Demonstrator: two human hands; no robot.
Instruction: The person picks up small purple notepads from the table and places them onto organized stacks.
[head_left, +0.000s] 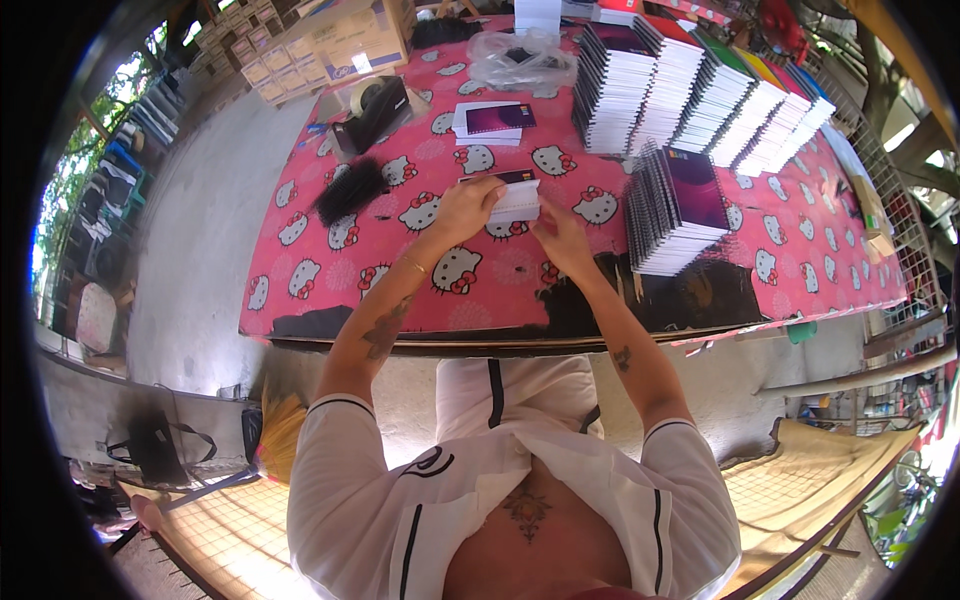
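Over the pink cartoon-cat tablecloth [390,285], a small unbound notebook [516,203] of white sheets with a dark purple cover is in my hands. My left hand [468,208] grips its left side, fingers closed over the top. At its right edge my right hand [563,240] pinches the lower corner, fingertips closed; part of that grip is hidden. A row of small marks, apparently punched holes, runs across the sheets. Just beyond lies a loose pile of white sheets with a purple cover [500,118]. To the right of my right hand stands a stack of spiral-bound purple notebooks [690,195].
Tall stacks of spiral notebooks [655,85] in several colours fill the far right. A black bundle [350,190], perhaps binding spirals, lies left of my hands. Behind it are a tape dispenser [372,115], a clear plastic bag [520,62] and cardboard boxes [340,50].
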